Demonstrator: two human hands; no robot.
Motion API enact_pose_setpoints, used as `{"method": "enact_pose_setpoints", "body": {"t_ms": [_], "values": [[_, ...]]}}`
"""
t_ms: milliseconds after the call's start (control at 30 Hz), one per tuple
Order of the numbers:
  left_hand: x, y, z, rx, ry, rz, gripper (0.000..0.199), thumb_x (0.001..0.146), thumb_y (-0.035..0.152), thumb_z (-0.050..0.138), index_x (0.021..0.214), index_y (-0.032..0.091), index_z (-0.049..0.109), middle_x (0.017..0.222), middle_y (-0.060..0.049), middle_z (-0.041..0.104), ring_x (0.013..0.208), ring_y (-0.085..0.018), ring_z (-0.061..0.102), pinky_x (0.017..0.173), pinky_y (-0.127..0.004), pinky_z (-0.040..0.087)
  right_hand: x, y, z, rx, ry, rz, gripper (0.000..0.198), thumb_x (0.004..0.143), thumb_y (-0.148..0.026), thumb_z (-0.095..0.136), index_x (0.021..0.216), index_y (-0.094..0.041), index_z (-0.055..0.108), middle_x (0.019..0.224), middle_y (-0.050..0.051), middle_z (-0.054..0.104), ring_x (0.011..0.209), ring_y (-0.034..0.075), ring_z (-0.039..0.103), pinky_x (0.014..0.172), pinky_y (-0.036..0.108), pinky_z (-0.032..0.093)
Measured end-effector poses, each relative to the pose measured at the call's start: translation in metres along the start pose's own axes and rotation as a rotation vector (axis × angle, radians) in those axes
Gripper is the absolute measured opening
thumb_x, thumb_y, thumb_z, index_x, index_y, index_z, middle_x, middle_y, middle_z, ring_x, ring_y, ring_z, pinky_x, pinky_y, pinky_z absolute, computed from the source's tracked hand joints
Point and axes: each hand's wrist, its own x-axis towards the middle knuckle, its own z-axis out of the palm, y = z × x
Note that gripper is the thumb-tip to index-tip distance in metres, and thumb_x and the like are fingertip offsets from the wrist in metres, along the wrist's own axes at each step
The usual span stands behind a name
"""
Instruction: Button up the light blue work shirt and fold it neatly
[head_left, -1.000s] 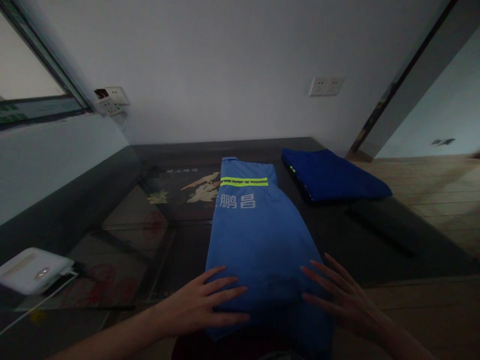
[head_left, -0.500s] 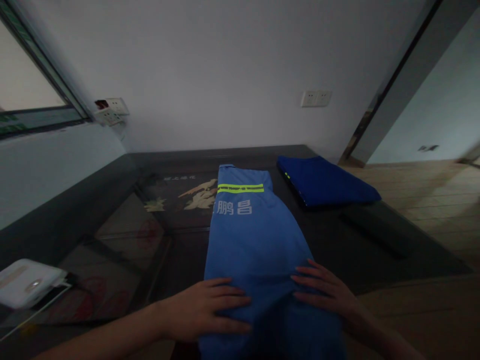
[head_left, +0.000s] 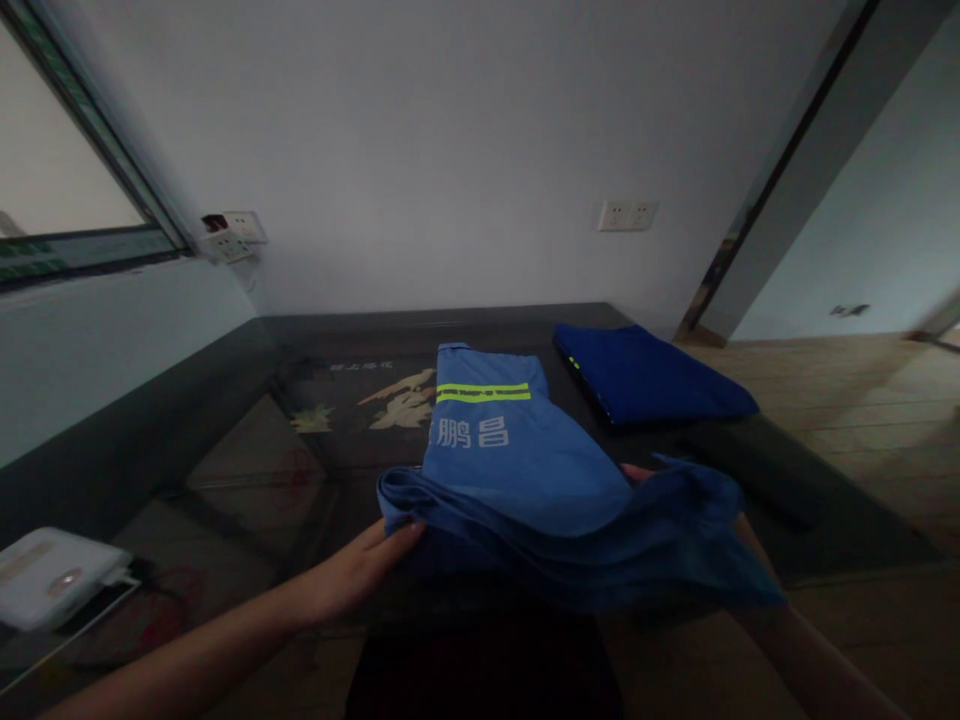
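A blue work jacket with a yellow-green stripe and white characters lies lengthwise on the dark table. Its near end is lifted and bunched in layered folds. My left hand grips the left corner of these folds, thumb on top and fingers beneath the cloth. On the other side my right hand holds the raised edge; the fabric covers most of it, and only fingertips and the wrist show. Behind and to the right is a folded dark blue garment, apart from both hands.
At the left edge of the table stands a white device with a cable. A dark flat object lies at the right. Wall sockets are on the wall behind, and a chair-like dark shape is below the near edge.
Both hands went from lying flat on the jacket to gripping its near end. That end has been lifted and brought up toward the far part, with the right side flaring out.
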Motion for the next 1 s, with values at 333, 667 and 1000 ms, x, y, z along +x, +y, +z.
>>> {"method": "enact_pose_setpoints", "body": {"t_ms": [333,667,1000], "values": [[0.029,0.003,0.017,-0.597,-0.14,-0.412,0.067,0.078,0.05,0.066,0.128,0.009,0.051,0.116,-0.015,0.067,0.113,-0.028,0.06,0.105,-0.042,0.042,0.02,-0.005,0.028,0.281,0.057,0.158,0.046,0.08,-0.046,0.061,0.12,-0.023,0.062,0.11,0.01,0.07,0.103,0.03,0.065,0.095,0.048,0.049],[0.055,-0.012,0.014,-0.456,-0.082,-0.331,0.053,0.078,0.029,0.07,0.125,0.013,0.051,0.119,-0.014,0.066,0.104,-0.025,0.065,0.099,-0.041,0.049,0.052,-0.001,0.021,0.338,-0.305,0.388,0.044,0.074,-0.036,0.072,0.113,-0.018,0.062,0.118,0.01,0.066,0.106,0.024,0.064,0.1,0.042,0.047],[0.063,-0.005,0.018,-0.265,0.007,-0.233,0.063,0.071,0.04,0.075,0.125,0.015,0.052,0.12,-0.015,0.065,0.109,-0.029,0.062,0.1,-0.044,0.046,0.078,0.011,0.021,0.014,-0.123,0.38,0.059,0.069,-0.059,0.07,0.108,-0.017,0.056,0.091,0.007,0.069,0.086,0.023,0.066,0.081,0.041,0.053]]}}
